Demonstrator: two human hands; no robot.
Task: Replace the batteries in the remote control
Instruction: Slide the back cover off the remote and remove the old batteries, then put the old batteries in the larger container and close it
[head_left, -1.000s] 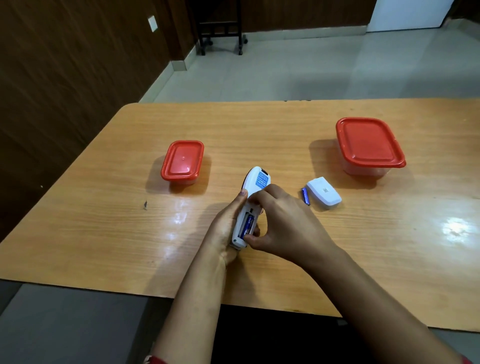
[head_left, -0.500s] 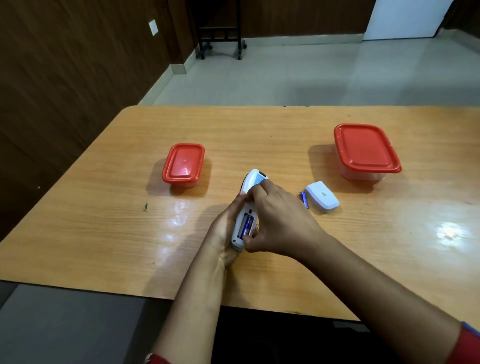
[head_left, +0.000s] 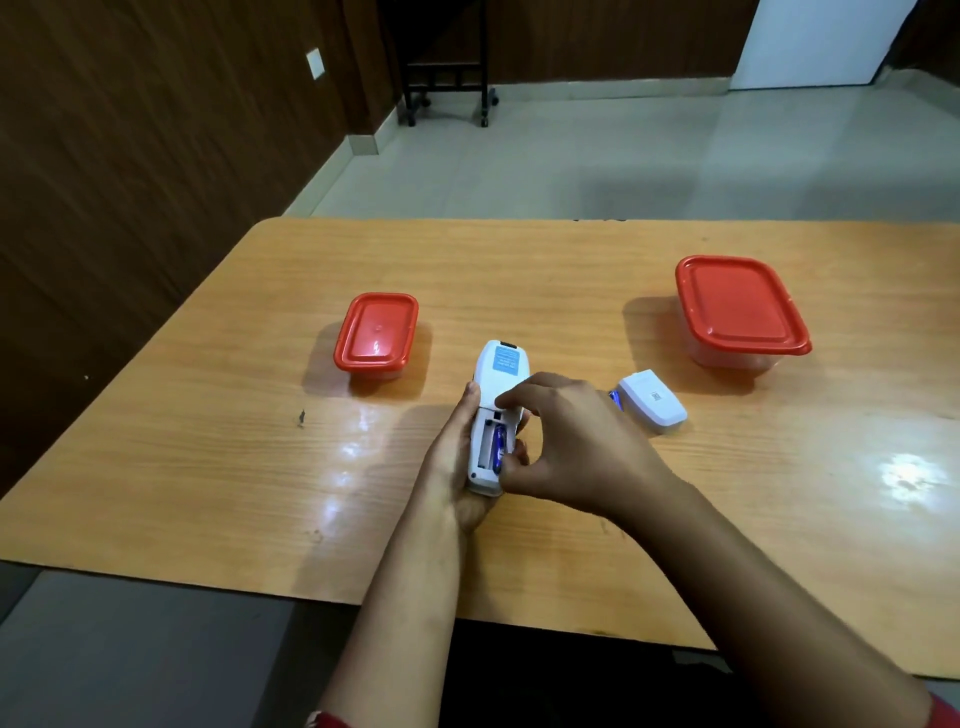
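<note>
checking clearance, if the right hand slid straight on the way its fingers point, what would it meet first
The right hand points left across the table, and its fingers already touch the white plastic remote control held in the left hand, so it meets that first.

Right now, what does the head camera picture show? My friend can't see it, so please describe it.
Two bare hands work on a white remote control with its back open: the left hand holds it while the right hand fingers a blue battery inside. On the wooden table lie the battery cover and two red-lidded containers.
</note>
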